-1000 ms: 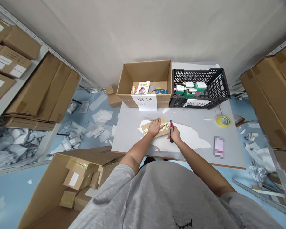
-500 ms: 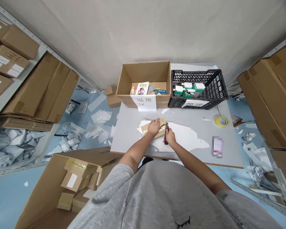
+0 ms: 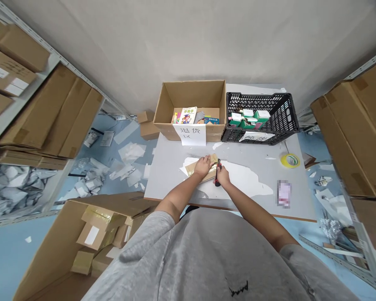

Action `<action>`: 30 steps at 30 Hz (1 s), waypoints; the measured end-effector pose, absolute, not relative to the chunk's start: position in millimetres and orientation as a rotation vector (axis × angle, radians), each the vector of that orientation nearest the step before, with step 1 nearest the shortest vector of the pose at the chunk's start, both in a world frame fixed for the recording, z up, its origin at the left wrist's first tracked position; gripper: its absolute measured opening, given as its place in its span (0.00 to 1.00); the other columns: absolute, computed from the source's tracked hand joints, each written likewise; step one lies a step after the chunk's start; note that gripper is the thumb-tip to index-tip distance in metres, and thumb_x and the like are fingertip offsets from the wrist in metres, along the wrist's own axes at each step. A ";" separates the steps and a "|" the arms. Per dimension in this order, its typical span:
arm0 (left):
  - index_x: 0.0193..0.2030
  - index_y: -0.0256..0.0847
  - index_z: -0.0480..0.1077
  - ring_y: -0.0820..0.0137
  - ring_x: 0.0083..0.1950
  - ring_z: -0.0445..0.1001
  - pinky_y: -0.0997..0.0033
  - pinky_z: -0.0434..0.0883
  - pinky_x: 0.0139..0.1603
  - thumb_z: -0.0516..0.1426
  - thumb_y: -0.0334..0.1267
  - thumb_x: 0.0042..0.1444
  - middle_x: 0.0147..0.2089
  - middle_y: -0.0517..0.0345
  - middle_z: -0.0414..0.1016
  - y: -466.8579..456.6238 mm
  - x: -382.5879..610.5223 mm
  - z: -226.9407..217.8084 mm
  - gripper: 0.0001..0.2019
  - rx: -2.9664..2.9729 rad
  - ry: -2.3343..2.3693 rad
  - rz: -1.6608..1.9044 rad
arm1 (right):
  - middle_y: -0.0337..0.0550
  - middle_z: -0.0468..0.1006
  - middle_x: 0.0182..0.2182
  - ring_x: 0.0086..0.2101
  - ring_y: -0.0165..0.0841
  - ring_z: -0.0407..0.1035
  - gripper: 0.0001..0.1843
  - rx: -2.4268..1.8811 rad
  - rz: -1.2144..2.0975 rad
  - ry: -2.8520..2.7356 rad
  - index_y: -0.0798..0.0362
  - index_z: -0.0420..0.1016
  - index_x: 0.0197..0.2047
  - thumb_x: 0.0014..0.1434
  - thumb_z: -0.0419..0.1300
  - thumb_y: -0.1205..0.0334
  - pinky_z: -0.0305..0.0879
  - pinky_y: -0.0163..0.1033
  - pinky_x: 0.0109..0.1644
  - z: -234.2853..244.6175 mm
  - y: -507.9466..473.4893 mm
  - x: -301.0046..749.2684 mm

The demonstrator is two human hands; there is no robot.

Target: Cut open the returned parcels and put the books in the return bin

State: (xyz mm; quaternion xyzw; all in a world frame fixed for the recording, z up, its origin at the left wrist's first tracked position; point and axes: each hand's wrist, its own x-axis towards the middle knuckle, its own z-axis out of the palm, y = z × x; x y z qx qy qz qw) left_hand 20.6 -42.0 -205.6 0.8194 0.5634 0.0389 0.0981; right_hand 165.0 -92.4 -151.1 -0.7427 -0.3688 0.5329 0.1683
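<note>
White sign (image 3: 192, 136) reads "退货区"; right grip (image 3: 223, 176) clasps cutter (image 3: 218, 164), left grip (image 3: 203, 167) rests unclenched on parcel (image 3: 210, 173).

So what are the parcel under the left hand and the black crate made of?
The parcel looks like matte brown cardboard with shiny yellowish strips, probably tape. The black crate seems smooth plastic, judging by its moulded lattice walls.

The package (image 3: 208, 177) is matt cardboard under glossy tape (image 3: 212, 168), the crate (image 3: 233, 135) plastic, the shirt (image 3: 203, 255) matt cloth.
</note>
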 end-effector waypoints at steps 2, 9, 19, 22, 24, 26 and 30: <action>0.73 0.33 0.63 0.53 0.58 0.74 0.56 0.70 0.59 0.47 0.49 0.75 0.61 0.37 0.74 -38.5 19.5 -206.4 0.28 2.469 1.670 0.122 | 0.41 0.76 0.24 0.18 0.37 0.74 0.19 -2.102 1.504 -1.007 0.56 0.65 0.60 0.78 0.44 0.53 0.70 0.37 0.23 -150.8 -88.8 161.3; 0.67 0.38 0.68 0.58 0.53 0.75 0.60 0.71 0.54 0.46 0.48 0.76 0.56 0.43 0.75 -39.7 18.9 -209.9 0.23 2.442 1.689 0.199 | 0.36 0.73 0.19 0.17 0.36 0.72 0.18 -2.015 1.548 -1.094 0.55 0.68 0.58 0.77 0.47 0.52 0.68 0.36 0.21 -155.8 -105.2 141.6; 0.71 0.38 0.64 0.54 0.58 0.73 0.56 0.68 0.59 0.55 0.55 0.70 0.60 0.40 0.73 -42.1 8.2 -217.2 0.30 2.441 1.574 0.367 | 0.32 0.76 0.22 0.18 0.29 0.72 0.16 -2.162 1.242 -1.285 0.48 0.71 0.52 0.74 0.49 0.48 0.63 0.30 0.25 -165.9 -117.2 212.8; 0.72 0.40 0.64 0.53 0.63 0.70 0.55 0.65 0.63 0.57 0.53 0.69 0.64 0.41 0.71 -31.7 -0.2 -215.1 0.30 2.521 1.365 0.356 | 0.31 0.76 0.24 0.21 0.30 0.73 0.17 -2.168 1.151 -1.256 0.46 0.70 0.52 0.71 0.54 0.44 0.65 0.32 0.28 -171.5 -98.5 222.2; 0.72 0.42 0.64 0.54 0.65 0.69 0.54 0.64 0.66 0.58 0.53 0.68 0.66 0.42 0.70 -26.5 -4.3 -213.1 0.30 2.538 1.253 0.371 | 0.31 0.76 0.26 0.22 0.31 0.73 0.21 -2.108 1.205 -1.230 0.46 0.69 0.53 0.65 0.61 0.42 0.66 0.33 0.28 -176.8 -80.6 221.9; 0.72 0.44 0.63 0.54 0.68 0.67 0.52 0.63 0.68 0.58 0.52 0.68 0.67 0.43 0.69 -25.6 -5.9 -211.2 0.30 2.522 1.214 0.408 | 0.31 0.76 0.27 0.22 0.31 0.73 0.24 -2.066 1.256 -1.239 0.47 0.70 0.52 0.59 0.67 0.43 0.67 0.33 0.29 -183.0 -63.3 219.1; 0.71 0.41 0.64 0.51 0.70 0.62 0.48 0.61 0.69 0.58 0.54 0.67 0.68 0.40 0.66 -38.3 -2.5 -208.4 0.31 2.467 1.265 0.498 | 0.32 0.77 0.28 0.22 0.30 0.71 0.22 -2.076 1.282 -1.253 0.50 0.73 0.47 0.54 0.71 0.50 0.66 0.33 0.29 -195.0 -41.7 212.5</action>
